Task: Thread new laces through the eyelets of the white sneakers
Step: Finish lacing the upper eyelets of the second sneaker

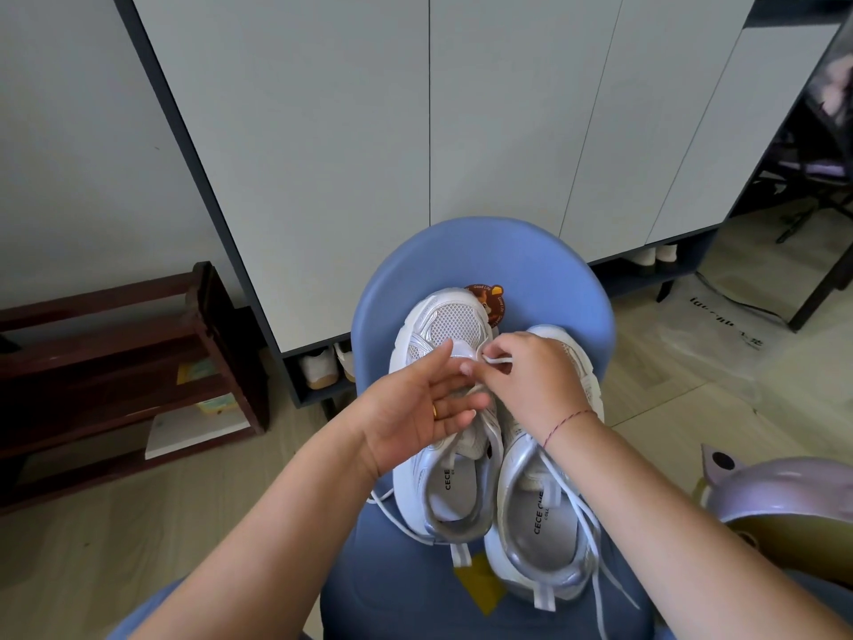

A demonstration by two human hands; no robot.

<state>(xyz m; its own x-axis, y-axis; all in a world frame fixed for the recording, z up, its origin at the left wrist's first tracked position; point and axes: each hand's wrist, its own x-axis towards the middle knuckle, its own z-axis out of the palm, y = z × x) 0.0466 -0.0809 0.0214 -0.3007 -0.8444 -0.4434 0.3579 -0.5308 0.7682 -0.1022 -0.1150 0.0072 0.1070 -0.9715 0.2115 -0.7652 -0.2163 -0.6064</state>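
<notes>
We are working over two white sneakers sitting side by side, toes away from us, on the blue chair seat [484,251]. Our right hand [531,381] is pinching the end of a white lace [501,361] between thumb and fingertips, near the toe-end eyelets of the left sneaker [454,325]. Our left hand [417,408] is held open, fingers straight, over that sneaker's tongue. The right sneaker [540,538] is trailing loose laces [584,515] toward us.
</notes>
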